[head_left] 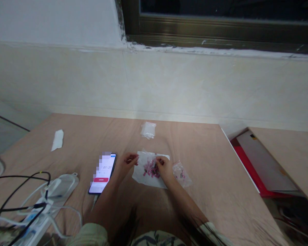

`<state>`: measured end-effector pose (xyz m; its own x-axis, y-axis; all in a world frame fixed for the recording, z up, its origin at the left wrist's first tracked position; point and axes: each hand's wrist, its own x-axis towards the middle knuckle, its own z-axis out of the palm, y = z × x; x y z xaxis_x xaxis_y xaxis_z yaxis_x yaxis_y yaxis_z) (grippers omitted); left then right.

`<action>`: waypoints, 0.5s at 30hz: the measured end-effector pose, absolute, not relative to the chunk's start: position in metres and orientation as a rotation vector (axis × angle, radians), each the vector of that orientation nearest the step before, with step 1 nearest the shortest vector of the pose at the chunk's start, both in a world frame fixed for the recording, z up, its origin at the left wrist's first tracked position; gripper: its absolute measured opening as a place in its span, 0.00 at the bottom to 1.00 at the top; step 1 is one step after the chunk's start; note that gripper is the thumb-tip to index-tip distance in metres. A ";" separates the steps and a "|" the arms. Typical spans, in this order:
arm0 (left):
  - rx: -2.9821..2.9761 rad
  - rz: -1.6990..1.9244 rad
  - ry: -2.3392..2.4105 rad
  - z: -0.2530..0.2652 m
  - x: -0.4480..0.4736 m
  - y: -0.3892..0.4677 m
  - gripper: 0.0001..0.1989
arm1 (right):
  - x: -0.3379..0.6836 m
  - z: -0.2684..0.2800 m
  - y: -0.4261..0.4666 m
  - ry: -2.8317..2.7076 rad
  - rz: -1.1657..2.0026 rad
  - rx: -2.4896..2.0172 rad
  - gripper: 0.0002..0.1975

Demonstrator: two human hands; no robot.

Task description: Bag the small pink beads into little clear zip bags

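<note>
Small pink and dark red beads (pixel 151 169) lie in a loose heap on a white sheet of paper (pixel 141 179). My left hand (pixel 127 164) is at the paper's left edge, thumb and forefinger pinched together; what is between them is too small to name. Over the right side of the heap, my right hand (pixel 164 166) has its fingertips closed in a pinch, and their contents are hidden. Clear plastic seems to show at the paper's upper edge, between the hands. Just right of my right hand lies a clear plastic bag (pixel 182 174) with several pink beads inside.
A stack of clear bags (pixel 148 130) lies near the wall. To the left are a phone (pixel 102 174) showing a timer, a white scrap (pixel 58 140), and a power strip (pixel 64 186) with tangled cables. The wooden table (pixel 207 153) ends at the right beside a red-edged gap.
</note>
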<state>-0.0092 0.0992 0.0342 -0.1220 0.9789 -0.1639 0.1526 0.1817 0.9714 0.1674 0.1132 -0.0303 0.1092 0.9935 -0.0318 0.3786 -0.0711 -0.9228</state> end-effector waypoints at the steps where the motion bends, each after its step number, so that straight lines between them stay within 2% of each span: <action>1: 1.128 1.078 1.491 0.036 -0.009 0.099 0.09 | 0.167 -0.029 0.113 -1.380 0.964 -1.583 0.07; 7: 0.996 1.152 1.453 0.034 -0.011 0.099 0.10 | 0.168 -0.015 0.116 -1.316 1.048 -1.548 0.10; 12: 0.840 1.246 1.296 0.021 -0.007 0.091 0.11 | 0.167 0.003 0.111 -1.169 1.373 -1.395 0.17; 15: 0.789 1.298 1.210 0.016 0.001 0.085 0.11 | 0.165 0.007 0.105 -1.029 1.424 -1.368 0.19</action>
<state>0.0012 0.0847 0.0157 -0.1381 0.9678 -0.2104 -0.2776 0.1661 0.9462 0.1652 0.1048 0.0066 -0.0023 0.9639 -0.2662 -0.0503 -0.2660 -0.9627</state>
